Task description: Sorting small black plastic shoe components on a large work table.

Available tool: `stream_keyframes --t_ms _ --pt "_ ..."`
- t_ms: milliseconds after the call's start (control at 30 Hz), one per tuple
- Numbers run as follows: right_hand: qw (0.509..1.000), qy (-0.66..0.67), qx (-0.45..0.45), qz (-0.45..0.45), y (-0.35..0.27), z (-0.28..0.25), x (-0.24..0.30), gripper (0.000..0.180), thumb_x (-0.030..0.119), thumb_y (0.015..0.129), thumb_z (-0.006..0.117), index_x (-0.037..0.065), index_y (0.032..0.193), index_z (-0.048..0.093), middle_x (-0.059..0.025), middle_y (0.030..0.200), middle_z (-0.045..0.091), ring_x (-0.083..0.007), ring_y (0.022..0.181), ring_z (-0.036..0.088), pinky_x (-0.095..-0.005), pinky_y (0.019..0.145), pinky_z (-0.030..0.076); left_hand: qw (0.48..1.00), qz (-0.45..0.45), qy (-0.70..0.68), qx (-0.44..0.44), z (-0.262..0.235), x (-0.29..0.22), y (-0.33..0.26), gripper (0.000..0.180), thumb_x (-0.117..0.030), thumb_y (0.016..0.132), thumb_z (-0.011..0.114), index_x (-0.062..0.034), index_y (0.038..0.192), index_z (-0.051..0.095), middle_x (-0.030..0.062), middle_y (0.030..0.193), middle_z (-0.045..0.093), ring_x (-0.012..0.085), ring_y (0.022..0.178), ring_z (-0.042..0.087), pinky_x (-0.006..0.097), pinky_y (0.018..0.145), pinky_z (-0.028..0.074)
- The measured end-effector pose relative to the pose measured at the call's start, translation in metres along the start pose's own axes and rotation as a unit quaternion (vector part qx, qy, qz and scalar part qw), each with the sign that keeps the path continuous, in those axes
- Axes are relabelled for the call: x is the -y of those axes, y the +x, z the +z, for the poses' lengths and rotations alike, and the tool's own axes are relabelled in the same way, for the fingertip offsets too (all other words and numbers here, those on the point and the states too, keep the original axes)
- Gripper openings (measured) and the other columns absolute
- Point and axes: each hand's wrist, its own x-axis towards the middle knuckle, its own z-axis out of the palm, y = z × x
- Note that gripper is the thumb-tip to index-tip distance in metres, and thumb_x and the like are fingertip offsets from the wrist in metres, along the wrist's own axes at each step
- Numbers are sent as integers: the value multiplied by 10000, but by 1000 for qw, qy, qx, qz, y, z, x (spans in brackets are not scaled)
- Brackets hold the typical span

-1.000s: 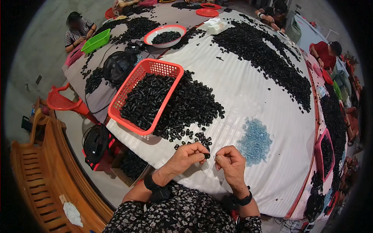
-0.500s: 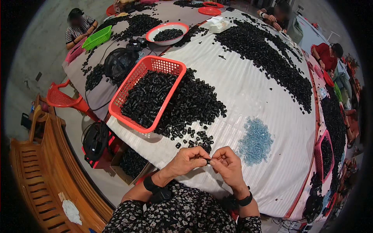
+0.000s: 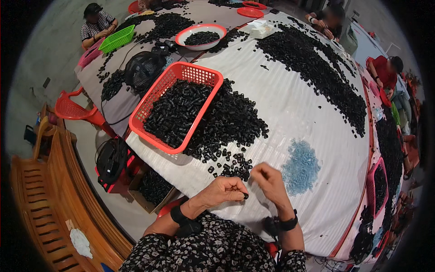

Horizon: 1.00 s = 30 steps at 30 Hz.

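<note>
Left hand (image 3: pixel 224 191): fingers pinch one small black part (image 3: pixel 245 196).
Right hand (image 3: pixel 270 180): fingers loosely curled, seemingly empty.
Left: black heap (image 3: pixel 229 124) unsorted.

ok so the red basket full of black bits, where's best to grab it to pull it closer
Grip the red basket by its near short rim, coming from the person's side. That end points toward the left hand; the rim is a bare raised lip, and the black pieces sit below it. Loose pieces lie against its right side, so avoid that side.
</note>
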Motion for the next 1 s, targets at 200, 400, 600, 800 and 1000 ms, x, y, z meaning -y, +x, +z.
stream_keyframes --t_ms 200,400,600,800,1000 --pt "945 -274 -95 -151 54 3 -22 85 62 826 551 30 900 577 -126 775 534 -273 692 546 -330 618 441 999 -28 -34 -11 -9 11 -5 170 -124 837 643 16 923 604 36 830 614 80 739 564 221 681 465" --pt "900 -393 -40 -183 74 18 -36 100 13 809 537 60 897 549 -150 803 476 -334 736 529 -398 612 435 998 -20 -59 -27 -15 15 -7 167 -125 839 640 14 923 600 36 825 613 82 740 571 224 686 471" --pt "916 -360 -39 -171 74 16 -30 122 24 801 542 37 907 482 -166 815 485 -360 756 522 -409 633 434 997 -33 -46 -47 -17 17 -7 154 -113 843 631 12 927 601 38 829 618 79 746 577 221 696 476" --pt "929 -335 -60 -144 71 5 -30 130 50 787 551 19 881 467 -169 809 502 -344 730 531 -397 629 436 997 -24 -55 -58 -19 24 -7 141 -100 846 623 14 925 599 40 824 621 80 738 579 219 690 477" --pt "966 -220 -125 -61 60 -6 -19 118 38 768 516 26 884 502 -189 804 503 -378 711 524 -413 658 437 996 -19 -40 -71 -22 24 -9 138 -95 849 619 16 927 596 39 828 621 78 734 584 208 684 480"
